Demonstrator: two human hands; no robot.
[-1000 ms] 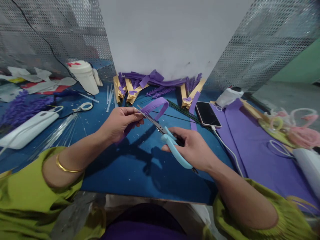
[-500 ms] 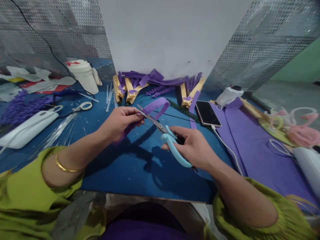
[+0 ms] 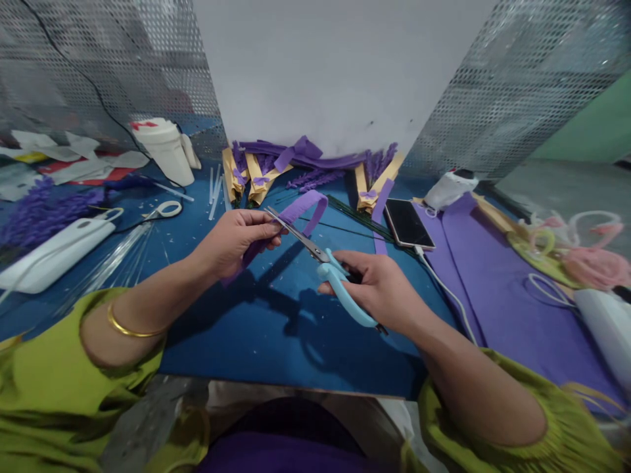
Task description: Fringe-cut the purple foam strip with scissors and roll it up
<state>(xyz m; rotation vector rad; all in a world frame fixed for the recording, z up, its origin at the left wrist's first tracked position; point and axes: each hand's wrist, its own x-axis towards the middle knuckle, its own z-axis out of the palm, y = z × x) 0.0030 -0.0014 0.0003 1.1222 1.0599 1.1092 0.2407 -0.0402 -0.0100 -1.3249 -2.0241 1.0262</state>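
Between thumb and fingers my left hand [image 3: 246, 238] pinches a purple paper strip [image 3: 315, 200]. The strip curls up into a loop beyond the fingertips, and its other end hangs below the hand. My right hand [image 3: 382, 289] grips scissors [image 3: 348, 299] with light blue handles. Their blades lie against the strip close to my left fingertips, nearly together; whether they cut into it I cannot tell. Behind my hands are green stems [image 3: 352, 220] and small lavender bunches [image 3: 261, 179] in tan wrapping.
At right are a phone [image 3: 410, 223] with a white cable and large purple sheets [image 3: 517, 315]. To the left stand a white glue gun [image 3: 64, 253], a white cup [image 3: 165, 150] and other scissors [image 3: 167, 209]. A white panel [image 3: 340, 72] rises behind the table.
The scissor blades have closed a little on the strip. Both hands stay almost in the same place, and the strip's loop has shifted slightly left.
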